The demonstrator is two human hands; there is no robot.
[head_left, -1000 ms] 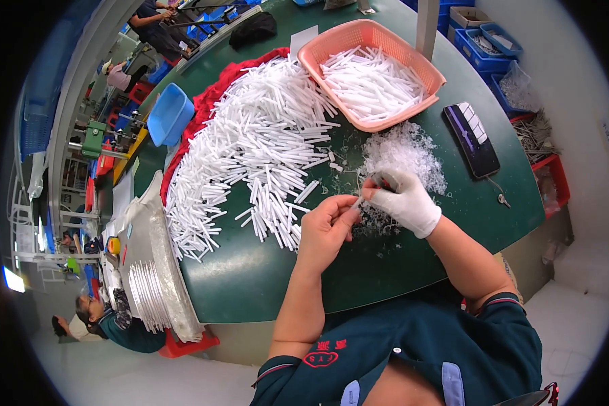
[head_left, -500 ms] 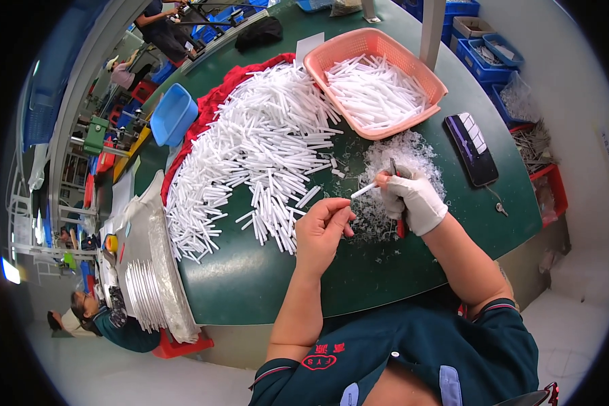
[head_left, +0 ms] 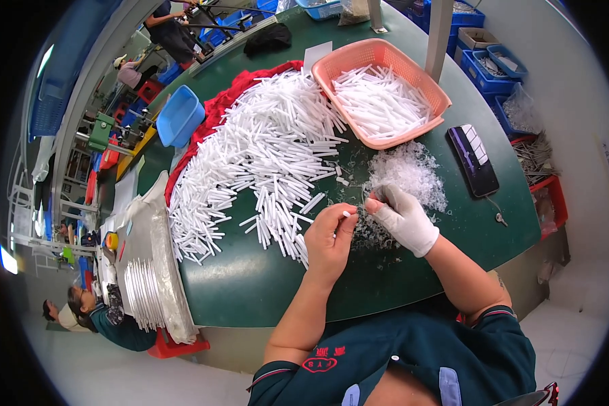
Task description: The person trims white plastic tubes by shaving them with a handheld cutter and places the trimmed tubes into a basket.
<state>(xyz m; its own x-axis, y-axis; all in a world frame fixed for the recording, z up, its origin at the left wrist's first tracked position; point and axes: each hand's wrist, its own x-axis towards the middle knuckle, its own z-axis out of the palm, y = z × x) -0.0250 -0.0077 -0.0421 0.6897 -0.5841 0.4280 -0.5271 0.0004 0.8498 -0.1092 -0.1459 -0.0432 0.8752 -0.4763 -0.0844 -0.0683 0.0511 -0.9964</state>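
My bare left hand pinches a short white plastic tube, whose end pokes out between thumb and fingers. Close beside it, my right hand wears a white glove with the fingertips bare. Its fingers are curled, and whatever they grip is hidden behind the hand. Clear plastic scraps lie heaped beyond the right hand. A large pile of white tubes spreads to the left on a red cloth and the green table. A pink basket full of similar tubes stands at the far side.
A phone with a key on a cord lies at the right. A blue bin stands left of the pile. A metal post rises behind the basket. Co-workers are at the left and far left.
My right hand has turned and moved slightly down, and its red-handled tool no longer shows. The tube has drawn back into my left hand. The whole view has shifted slightly.
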